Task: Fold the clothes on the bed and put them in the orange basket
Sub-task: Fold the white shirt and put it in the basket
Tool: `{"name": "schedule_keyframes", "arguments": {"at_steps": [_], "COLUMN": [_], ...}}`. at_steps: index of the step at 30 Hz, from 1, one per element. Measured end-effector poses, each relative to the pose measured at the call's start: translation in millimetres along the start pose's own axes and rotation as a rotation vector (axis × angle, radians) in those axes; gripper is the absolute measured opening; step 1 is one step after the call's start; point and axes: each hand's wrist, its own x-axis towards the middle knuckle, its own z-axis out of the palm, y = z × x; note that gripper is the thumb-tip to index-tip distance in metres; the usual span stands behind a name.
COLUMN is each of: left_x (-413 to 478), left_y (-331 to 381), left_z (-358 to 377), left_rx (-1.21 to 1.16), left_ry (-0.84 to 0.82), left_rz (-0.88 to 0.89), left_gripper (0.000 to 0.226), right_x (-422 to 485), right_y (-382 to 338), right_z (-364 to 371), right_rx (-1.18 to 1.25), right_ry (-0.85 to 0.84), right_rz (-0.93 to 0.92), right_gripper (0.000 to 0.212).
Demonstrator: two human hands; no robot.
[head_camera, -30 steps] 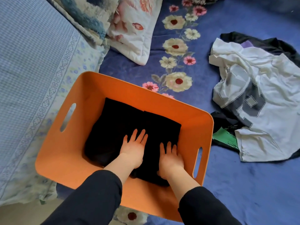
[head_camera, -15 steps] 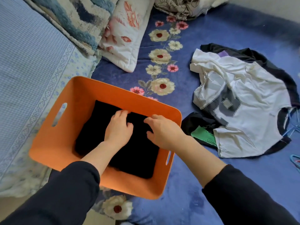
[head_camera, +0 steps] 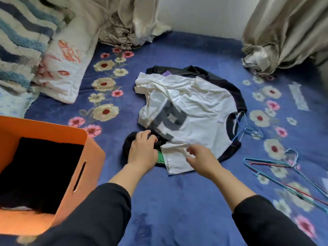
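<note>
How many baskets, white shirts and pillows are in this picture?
Orange basket: 1
White shirt: 1
Pillows: 2, a flowered pillow and a blue wavy pillow
Total: 4

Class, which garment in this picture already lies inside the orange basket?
The folded black garment, inside the orange basket; the white lettered shirt and dark clothes beneath it lie loose on the bed.

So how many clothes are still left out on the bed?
3, it seems: white shirt on top, black garment spread beneath it, black piece with green print under the left hand. The black ones may be one garment; more could be hidden.
</note>
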Motion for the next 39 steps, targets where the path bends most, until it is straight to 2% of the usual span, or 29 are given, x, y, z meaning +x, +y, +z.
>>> {"name": "schedule_keyframes", "arguments": {"at_steps": [5, 9, 11, 14, 17, 20, 22, 25, 30, 34, 37, 39], "left_x": [-3.1, 7.0, 23.7, 61.2, 93.3, 106.0, 110.5, 111.4, 108.2, 103.1, 88.6, 77.8], "left_y": [73.5, 108.3, 124.1, 146.9, 170.6, 189.9, 196.3, 197.1, 195.7, 181.1, 165.1, 155.9], "left_z": [109.3, 167.6, 188.5, 216.2, 243.8, 275.1, 291.8, 305.6, 302.7, 280.8, 263.0, 251.7], "left_rx": [0.034, 0.125, 0.174, 0.217, 0.186, 0.061, 0.062, 0.14, 0.296, 0.341, 0.253, 0.191], "left_ry": [-0.168, -0.309, -0.271, -0.148, -0.084, -0.17, -0.283, -0.284, -0.294, -0.315, -0.346, -0.379], "left_rz": [-0.02, -0.001, 0.112, 0.403, 0.523, 0.449, 0.33, 0.274, 0.335, 0.338, 0.376, 0.431], "left_gripper": [0.036, 0.038, 0.036, 0.029, 0.026, 0.031, 0.037, 0.021, 0.011, 0.012, 0.011, 0.013], "right_x": [0.2, 22.6, 43.1, 80.7, 116.4, 150.7, 166.5, 178.9, 184.3, 183.7, 189.2, 189.9], "right_y": [143.2, 217.7, 244.0, 267.6, 280.9, 290.0, 294.9, 297.0, 294.4, 274.4, 258.8, 253.9], "right_z": [-17.9, -27.1, -31.3, -38.7, -40.4, -29.4, -19.5, -12.1, -9.8, -23.5, -52.2, -74.7], "right_rx": [-0.069, -0.081, -0.088, -0.09, -0.048, 0.114, 0.276, 0.575, 0.848, 0.962, 1.139, 1.315], "right_ry": [-0.067, -0.073, -0.06, 0.024, 0.124, 0.189, 0.233, 0.306, 0.379, 0.431, 0.532, 0.538], "right_rz": [0.15, 0.253, 0.266, 0.237, 0.224, 0.267, 0.344, 0.456, 0.596, 0.551, 0.527, 0.524], "right_gripper": [0.036, 0.043, 0.042, 0.034, 0.031, 0.013, 0.031, 0.03, 0.027, 0.026, 0.015, 0.013]}}
